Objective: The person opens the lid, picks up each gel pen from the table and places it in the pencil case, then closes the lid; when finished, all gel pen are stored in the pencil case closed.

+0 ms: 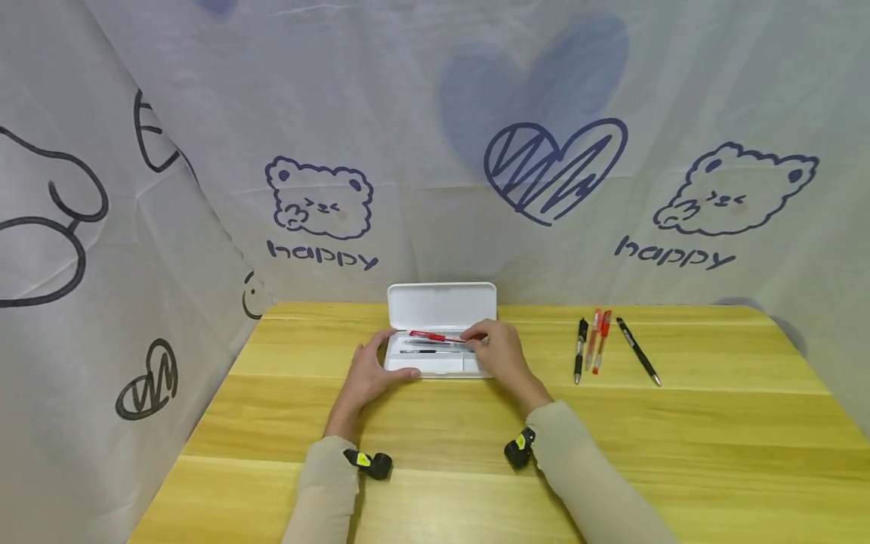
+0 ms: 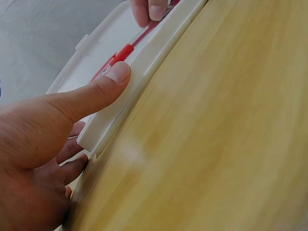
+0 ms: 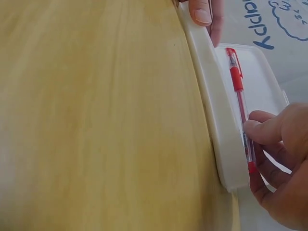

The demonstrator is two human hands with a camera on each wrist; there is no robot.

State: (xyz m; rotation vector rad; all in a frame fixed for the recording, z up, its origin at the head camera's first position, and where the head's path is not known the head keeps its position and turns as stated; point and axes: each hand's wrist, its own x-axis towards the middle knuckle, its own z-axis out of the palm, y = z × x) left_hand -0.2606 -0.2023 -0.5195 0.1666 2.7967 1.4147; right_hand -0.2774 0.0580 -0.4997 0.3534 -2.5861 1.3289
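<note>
We see a smooth plastic case [image 1: 442, 304], a red pen [image 3: 242, 103] with a clear, glossy plastic barrel, a wood-grained worktop [image 1: 748, 453] with soft sheen, and a creased, matt backdrop [image 1: 421, 113], probably cloth.

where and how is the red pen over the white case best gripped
Best, I'd say, by the clear barrel of the red pen, near the end opposite its cap, pinched from the right, as the right hand does. The barrel is slim and straight, the cap points left, and the left hand occupies the left end of the white case.
</note>
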